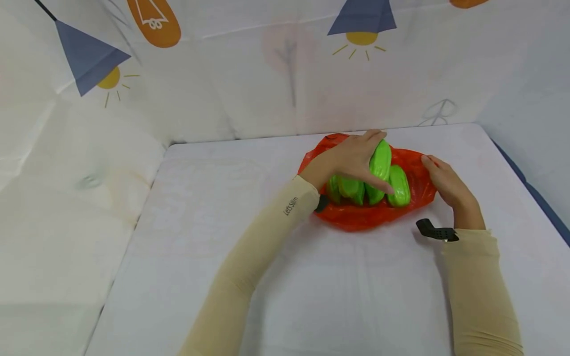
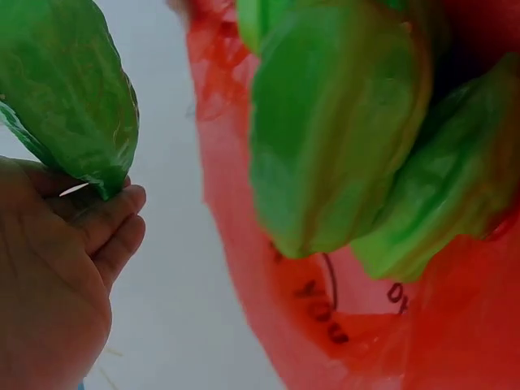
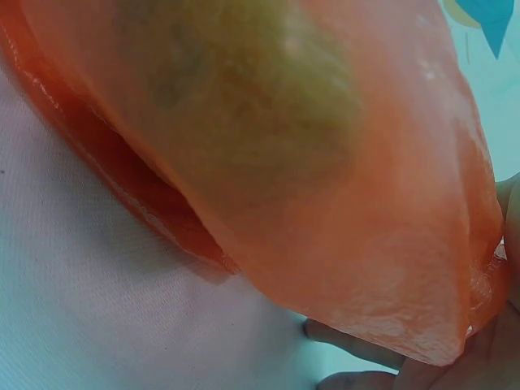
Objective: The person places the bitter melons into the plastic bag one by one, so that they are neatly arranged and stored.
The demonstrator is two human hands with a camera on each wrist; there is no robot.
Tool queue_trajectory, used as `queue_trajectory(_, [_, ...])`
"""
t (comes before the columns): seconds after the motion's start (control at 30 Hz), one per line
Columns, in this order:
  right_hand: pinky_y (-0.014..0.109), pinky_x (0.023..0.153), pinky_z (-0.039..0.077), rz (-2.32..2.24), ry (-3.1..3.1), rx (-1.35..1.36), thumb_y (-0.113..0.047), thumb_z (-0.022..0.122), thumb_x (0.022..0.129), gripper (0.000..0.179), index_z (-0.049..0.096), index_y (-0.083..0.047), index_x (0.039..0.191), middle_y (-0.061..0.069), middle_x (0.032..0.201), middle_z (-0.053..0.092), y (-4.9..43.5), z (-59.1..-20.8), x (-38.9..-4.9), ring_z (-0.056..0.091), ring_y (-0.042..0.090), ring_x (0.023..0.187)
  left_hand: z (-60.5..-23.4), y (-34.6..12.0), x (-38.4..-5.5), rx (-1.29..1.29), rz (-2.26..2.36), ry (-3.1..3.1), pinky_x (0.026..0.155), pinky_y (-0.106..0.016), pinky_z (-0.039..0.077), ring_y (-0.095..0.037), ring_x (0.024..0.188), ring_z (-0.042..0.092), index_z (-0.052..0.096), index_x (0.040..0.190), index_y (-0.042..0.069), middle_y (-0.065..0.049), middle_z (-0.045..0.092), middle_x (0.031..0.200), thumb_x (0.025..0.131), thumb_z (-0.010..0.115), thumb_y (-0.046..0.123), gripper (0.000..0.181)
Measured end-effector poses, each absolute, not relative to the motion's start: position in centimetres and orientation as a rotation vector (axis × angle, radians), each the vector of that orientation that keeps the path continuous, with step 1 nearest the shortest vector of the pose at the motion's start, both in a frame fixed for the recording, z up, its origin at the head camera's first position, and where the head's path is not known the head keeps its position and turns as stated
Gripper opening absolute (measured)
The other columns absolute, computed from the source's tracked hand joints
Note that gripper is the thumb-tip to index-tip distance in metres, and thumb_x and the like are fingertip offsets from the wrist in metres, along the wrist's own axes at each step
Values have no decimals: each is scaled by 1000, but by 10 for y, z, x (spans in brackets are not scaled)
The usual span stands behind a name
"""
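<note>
My left hand [image 1: 354,155] reaches over a red plastic bag [image 1: 356,220] and grips a ribbed green star fruit [image 1: 381,158] lengthwise, thumb toward the near end and fingers at the far end. In the left wrist view, fingertips meet the pointed tip of that fruit [image 2: 69,89], which is apart from the others. Several more star fruits [image 1: 399,188] lie in the bag's open mouth. At the bag's right side, my right hand [image 1: 447,185] holds its edge between thumb and fingers. Seen from the right wrist, a fruit shows dimly through the plastic [image 3: 366,236].
The bag rests on a white-covered table [image 1: 213,222], near its back edge. Behind it hangs a white backdrop [image 1: 249,89] with printed lamps. Dark printed lettering [image 2: 325,317] marks the bag. A black wrist strap [image 1: 436,231] sticks out beside the right wrist.
</note>
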State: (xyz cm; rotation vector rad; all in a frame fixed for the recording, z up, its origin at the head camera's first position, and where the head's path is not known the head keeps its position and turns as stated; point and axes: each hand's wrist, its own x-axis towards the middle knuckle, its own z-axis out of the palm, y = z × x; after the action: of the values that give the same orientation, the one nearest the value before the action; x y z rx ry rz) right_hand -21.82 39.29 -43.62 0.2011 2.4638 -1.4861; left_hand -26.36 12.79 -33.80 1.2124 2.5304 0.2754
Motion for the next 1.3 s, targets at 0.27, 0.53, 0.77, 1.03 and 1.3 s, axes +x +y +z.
queue_trajectory(0.27, [65,115,15,-1477,2466,198,-53,16,103,76,5,1,156,32,156,16,395,-439,-217,15,47,142,-366,145,-272,1121,177,2522,125,-35,9,-11,152,10,-1,159,18,6,4,165,67,57,87,128])
queue_trajectory(0.53, [65,116,12,-1489,2480,184,-52,17,104,76,7,3,155,33,154,18,393,-437,-216,15,47,141,-390,149,-273,1029,-5,2546,125,-38,1,-12,153,0,-10,158,17,4,-5,166,64,55,91,136])
queue_trajectory(0.77, [66,116,10,-1487,2485,194,-52,18,104,76,7,3,155,33,156,16,391,-435,-216,13,48,143,-396,151,-267,974,-108,2621,124,-41,-8,-18,153,-12,-12,157,19,1,-15,165,62,51,94,136])
queue_trajectory(1.03, [66,116,10,-1478,2481,199,-51,17,104,75,5,2,155,33,157,14,391,-436,-217,12,48,144,-396,153,-267,924,-84,2647,124,-37,-6,-12,152,-14,-16,156,19,6,-18,164,62,50,94,137])
queue_trajectory(1.3, [65,116,14,-1475,2489,183,-51,16,104,75,8,4,155,33,152,21,393,-437,-217,18,47,138,-398,156,-267,921,-123,2653,124,-38,-4,-14,152,-12,-13,157,19,3,-13,165,61,46,97,137])
